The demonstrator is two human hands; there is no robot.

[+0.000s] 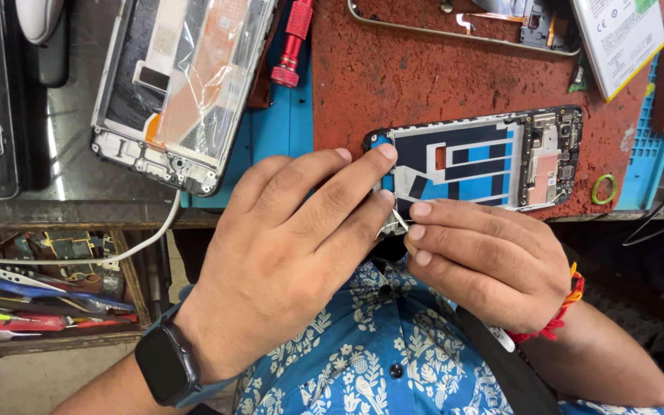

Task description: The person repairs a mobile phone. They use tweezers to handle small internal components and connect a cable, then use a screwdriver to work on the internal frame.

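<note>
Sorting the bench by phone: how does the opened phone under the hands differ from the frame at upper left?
The opened phone lies crosswise on the red mat, circuit board bared, both hands on its end. The frame at upper left lies lengthwise on the dark tabletop, untouched, under crinkled clear film. Both are stripped open.
</note>
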